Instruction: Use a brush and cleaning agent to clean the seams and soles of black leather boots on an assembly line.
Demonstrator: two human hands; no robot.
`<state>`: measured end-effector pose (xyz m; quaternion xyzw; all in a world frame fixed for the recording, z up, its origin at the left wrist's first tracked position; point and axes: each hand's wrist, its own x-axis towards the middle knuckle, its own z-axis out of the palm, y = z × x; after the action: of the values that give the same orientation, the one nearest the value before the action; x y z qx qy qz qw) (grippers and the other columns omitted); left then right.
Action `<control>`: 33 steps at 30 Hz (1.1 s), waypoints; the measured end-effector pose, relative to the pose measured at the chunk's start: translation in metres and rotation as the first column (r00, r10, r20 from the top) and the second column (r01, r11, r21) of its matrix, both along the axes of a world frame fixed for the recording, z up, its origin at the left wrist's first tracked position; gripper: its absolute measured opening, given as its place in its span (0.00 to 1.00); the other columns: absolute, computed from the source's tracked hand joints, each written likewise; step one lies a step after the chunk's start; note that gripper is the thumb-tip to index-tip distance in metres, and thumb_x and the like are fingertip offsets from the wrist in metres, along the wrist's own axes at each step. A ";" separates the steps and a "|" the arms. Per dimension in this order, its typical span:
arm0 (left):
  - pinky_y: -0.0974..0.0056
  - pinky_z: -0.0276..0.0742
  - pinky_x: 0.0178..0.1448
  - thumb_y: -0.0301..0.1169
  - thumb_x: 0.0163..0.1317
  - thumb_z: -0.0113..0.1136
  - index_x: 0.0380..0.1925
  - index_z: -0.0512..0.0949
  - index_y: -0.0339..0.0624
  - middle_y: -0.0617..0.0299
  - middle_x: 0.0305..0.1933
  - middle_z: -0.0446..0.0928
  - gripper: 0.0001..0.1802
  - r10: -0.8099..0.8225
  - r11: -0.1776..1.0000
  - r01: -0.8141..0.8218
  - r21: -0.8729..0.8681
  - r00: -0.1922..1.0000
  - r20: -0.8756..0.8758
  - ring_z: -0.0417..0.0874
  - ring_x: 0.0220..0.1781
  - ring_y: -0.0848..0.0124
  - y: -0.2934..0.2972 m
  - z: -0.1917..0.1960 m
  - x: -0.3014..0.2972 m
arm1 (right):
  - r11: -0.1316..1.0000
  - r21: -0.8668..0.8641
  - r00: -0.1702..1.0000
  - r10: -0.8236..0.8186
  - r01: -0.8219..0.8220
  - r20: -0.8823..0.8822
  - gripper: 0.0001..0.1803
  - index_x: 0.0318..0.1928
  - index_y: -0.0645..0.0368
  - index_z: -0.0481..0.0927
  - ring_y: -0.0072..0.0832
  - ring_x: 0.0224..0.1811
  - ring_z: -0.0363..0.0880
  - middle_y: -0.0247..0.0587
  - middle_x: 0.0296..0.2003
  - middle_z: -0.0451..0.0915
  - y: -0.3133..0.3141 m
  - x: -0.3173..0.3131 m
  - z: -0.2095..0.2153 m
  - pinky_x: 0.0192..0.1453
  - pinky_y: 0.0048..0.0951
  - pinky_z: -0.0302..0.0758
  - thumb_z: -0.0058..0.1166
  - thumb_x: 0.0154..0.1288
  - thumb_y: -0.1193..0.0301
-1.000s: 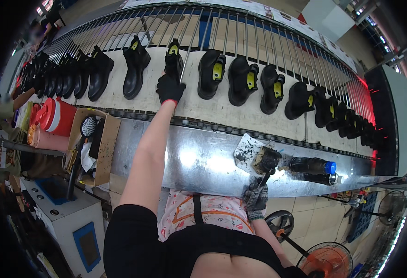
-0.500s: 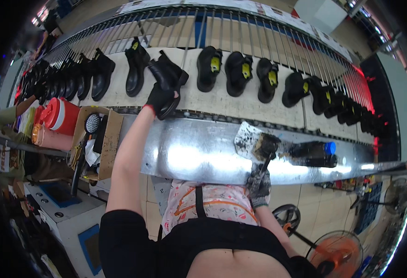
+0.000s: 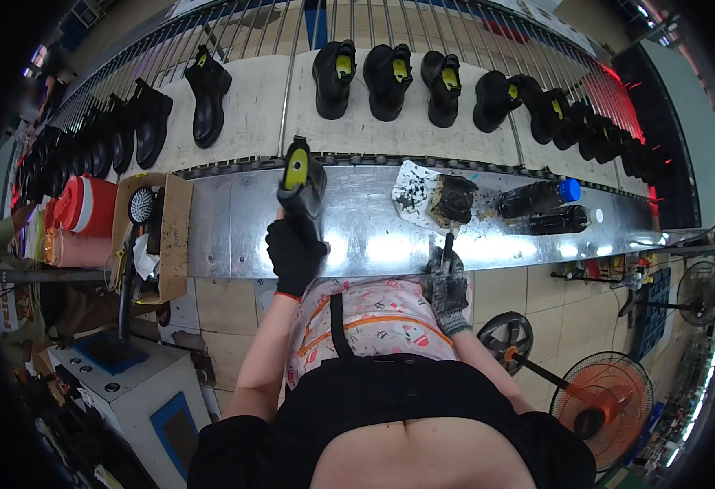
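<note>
over the near steel bench (image 3: pixel 227 236), left hand (image 3: pixel 294 254) grips a black boot (image 3: pixel 302 183) lifted off the far conveyor (image 3: pixel 374 122). right hand (image 3: pixel 448 281) clasps a brush handle (image 3: pixel 447 248) near the stained board (image 3: pixel 422 196). judged: boot fetched, coating not yet begun; more boots wait far.

One held boot (image 3: pixel 302 189), two bottles (image 3: pixel 536 197) (dark), two fans (image 3: pixel 602 403)
</note>
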<state>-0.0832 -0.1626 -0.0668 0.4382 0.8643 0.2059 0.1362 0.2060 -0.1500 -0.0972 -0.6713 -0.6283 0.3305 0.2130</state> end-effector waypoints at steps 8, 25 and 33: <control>0.65 0.68 0.58 0.44 0.70 0.40 0.63 0.63 0.40 0.60 0.54 0.71 0.27 -0.078 0.771 -0.550 0.321 0.419 0.905 0.74 0.52 0.70 0.024 -0.029 -0.037 | 0.894 -0.336 0.695 -0.443 0.296 -0.566 0.29 0.66 0.56 0.58 0.13 0.14 0.66 0.31 0.24 0.74 0.016 0.000 0.028 0.14 0.18 0.64 0.51 0.66 0.72; 0.65 0.60 0.56 0.59 0.69 0.25 0.08 0.67 0.41 0.59 0.16 0.66 0.41 -0.556 0.829 -0.170 0.533 -0.140 0.819 0.67 0.39 0.63 0.104 0.059 -0.061 | 0.744 -0.577 0.264 -0.663 0.336 -0.701 0.24 0.65 0.45 0.57 0.22 0.19 0.73 0.42 0.33 0.78 0.014 -0.032 0.073 0.14 0.21 0.70 0.43 0.70 0.68; 0.62 0.50 0.68 0.55 0.70 0.30 0.06 0.64 0.46 0.63 0.14 0.66 0.37 -0.755 0.654 -0.095 0.751 -0.153 0.638 0.66 0.41 0.66 0.081 0.088 -0.043 | 0.914 -0.384 0.368 -0.314 -0.133 -0.875 0.17 0.50 0.56 0.71 0.18 0.22 0.74 0.48 0.41 0.78 0.018 -0.027 0.110 0.17 0.17 0.73 0.57 0.62 0.67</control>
<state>-0.1263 -0.0816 0.0216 0.3960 0.2148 0.6490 0.6131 0.1788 -0.1322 0.0124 -0.4318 -0.2814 0.7543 0.4067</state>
